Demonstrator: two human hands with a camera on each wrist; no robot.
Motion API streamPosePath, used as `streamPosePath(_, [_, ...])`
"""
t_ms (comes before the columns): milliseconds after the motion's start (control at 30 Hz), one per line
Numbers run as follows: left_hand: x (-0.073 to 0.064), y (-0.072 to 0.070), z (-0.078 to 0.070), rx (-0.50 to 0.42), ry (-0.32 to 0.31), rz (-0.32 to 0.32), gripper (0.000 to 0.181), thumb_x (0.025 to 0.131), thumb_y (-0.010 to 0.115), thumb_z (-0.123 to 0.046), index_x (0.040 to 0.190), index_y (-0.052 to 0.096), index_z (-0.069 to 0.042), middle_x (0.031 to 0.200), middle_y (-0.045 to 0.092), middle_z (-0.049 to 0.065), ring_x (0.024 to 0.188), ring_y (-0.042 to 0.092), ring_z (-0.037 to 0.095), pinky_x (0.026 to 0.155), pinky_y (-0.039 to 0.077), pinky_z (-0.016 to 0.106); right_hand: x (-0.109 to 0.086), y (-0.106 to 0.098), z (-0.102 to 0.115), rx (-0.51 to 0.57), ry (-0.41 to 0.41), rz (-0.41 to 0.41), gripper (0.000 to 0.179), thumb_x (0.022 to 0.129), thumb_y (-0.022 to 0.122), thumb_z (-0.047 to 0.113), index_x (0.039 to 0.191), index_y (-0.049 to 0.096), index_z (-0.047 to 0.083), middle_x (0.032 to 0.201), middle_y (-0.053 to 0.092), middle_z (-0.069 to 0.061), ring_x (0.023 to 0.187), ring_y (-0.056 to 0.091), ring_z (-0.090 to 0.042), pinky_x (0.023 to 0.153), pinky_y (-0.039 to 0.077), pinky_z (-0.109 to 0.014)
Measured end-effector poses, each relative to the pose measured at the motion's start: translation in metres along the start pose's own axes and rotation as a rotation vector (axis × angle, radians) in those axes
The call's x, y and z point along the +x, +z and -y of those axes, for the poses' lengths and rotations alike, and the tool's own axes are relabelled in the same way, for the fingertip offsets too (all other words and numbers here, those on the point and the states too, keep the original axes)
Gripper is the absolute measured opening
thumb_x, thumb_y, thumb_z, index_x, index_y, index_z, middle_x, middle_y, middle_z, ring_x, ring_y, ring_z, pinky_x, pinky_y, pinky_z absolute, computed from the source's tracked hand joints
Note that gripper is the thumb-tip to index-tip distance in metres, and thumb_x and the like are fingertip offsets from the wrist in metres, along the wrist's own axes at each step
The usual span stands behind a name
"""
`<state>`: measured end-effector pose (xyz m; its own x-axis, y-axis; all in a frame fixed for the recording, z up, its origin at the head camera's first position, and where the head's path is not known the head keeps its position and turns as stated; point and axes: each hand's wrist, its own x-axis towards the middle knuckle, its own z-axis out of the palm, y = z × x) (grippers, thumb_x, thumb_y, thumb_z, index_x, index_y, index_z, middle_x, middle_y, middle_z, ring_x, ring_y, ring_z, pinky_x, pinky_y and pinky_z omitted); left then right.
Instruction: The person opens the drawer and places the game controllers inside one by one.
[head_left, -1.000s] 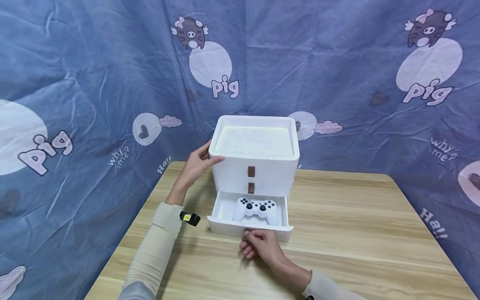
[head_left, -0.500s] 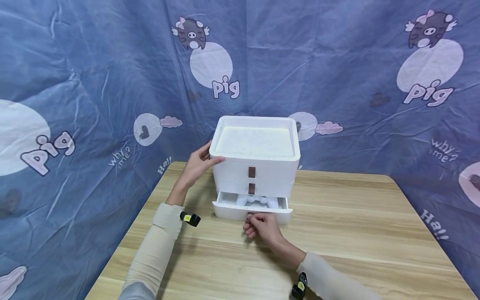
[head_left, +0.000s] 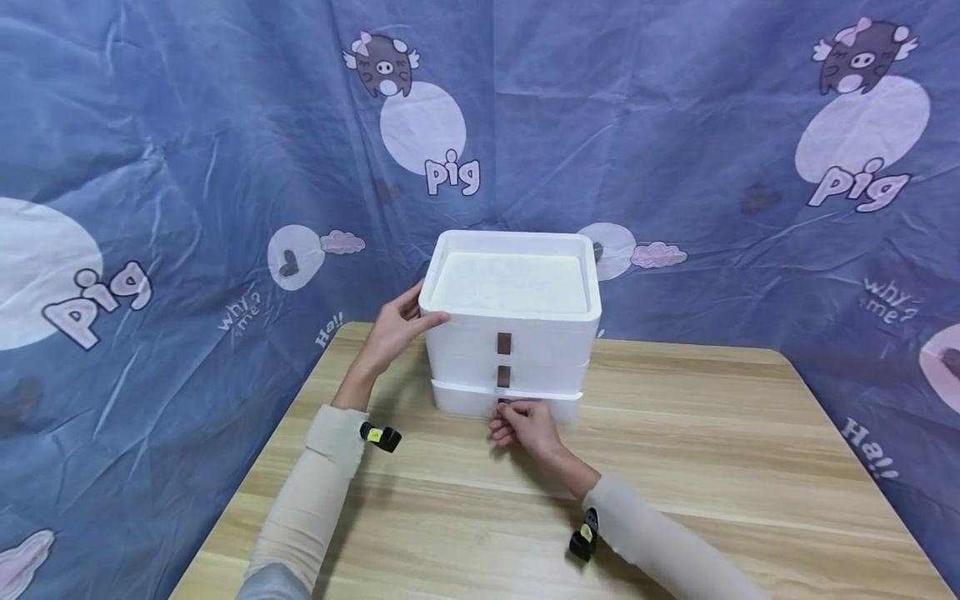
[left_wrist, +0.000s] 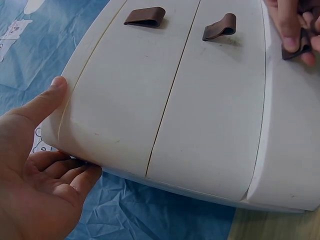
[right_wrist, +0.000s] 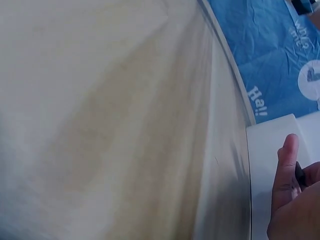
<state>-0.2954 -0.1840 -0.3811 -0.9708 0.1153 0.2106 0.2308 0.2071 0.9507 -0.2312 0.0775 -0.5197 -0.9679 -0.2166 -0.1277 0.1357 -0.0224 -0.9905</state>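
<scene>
A white plastic drawer cabinet stands on the table, a shallow tray top above its stacked drawers. My left hand grips its upper left corner; in the left wrist view the thumb lies on the front edge and curled fingers rest along the side. My right hand pinches the brown pull tab of the bottom drawer. That drawer is almost fully in, its front standing slightly proud of the drawers above. Its contents are hidden. In the right wrist view, my right hand partly covers the white drawer front.
Two more brown tabs, the top tab and middle tab, hang on the upper drawers. The wooden table extends right and forward of the cabinet. A blue printed cloth hangs behind and at both sides.
The bottom drawer has slid inward, pushed by my right hand at its tab. The white game controller inside has gone out of sight. My left hand has stayed on the corner.
</scene>
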Motion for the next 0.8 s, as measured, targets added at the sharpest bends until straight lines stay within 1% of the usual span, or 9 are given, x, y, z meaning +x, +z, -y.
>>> streamPosePath(200, [0.001,0.002,-0.001,-0.005,-0.005,0.007,0.090,0.092,0.087,-0.030,0.167,0.038,-0.019,0.167,0.046,0.010,0.151,0.051,0.027,0.122,0.047,0.045,0.011,-0.003,-0.001,0.013,0.013,-0.027,0.031,0.110,0.057,0.006,0.113,0.067,-0.024,0.088,0.079,-0.026,0.056,0.071,-0.008,0.059,0.064,-0.024])
streamPosePath(333, [0.001,0.003,-0.001,-0.010,-0.007,0.015,0.090,0.093,0.087,-0.029,0.167,0.037,-0.019,0.168,0.046,0.010,0.151,0.051,0.027,0.122,0.046,0.045,0.013,-0.005,-0.002,0.001,0.021,-0.032,0.031,0.110,0.057,0.005,0.115,0.068,-0.023,0.090,0.079,-0.028,0.056,0.071,-0.008,0.059,0.064,-0.024])
streamPosePath(533, [0.001,0.003,0.001,-0.009,-0.003,0.000,0.090,0.093,0.087,-0.030,0.167,0.038,-0.019,0.168,0.045,0.010,0.152,0.049,0.027,0.123,0.046,0.045,0.013,-0.006,-0.002,-0.018,0.023,-0.035,0.029,0.109,0.058,0.006,0.115,0.070,-0.021,0.092,0.078,-0.030,0.057,0.070,-0.008,0.058,0.064,-0.024])
streamPosePath(667, [0.000,0.004,0.004,-0.023,-0.006,-0.017,0.090,0.093,0.086,-0.031,0.167,0.038,-0.019,0.170,0.042,0.010,0.155,0.044,0.026,0.125,0.042,0.042,0.012,-0.011,0.000,-0.070,0.008,-0.023,0.031,0.109,0.060,0.009,0.118,0.070,-0.019,0.089,0.078,-0.027,0.057,0.070,-0.010,0.059,0.064,-0.026])
streamPosePath(800, [-0.007,0.005,0.011,-0.036,-0.022,-0.060,0.087,0.093,0.086,-0.036,0.165,0.041,-0.017,0.170,0.041,0.010,0.158,0.040,0.025,0.128,0.038,0.039,0.007,-0.022,0.003,-0.136,-0.013,-0.035,0.029,0.108,0.062,0.010,0.117,0.073,-0.015,0.086,0.078,-0.024,0.057,0.069,-0.012,0.058,0.065,-0.030])
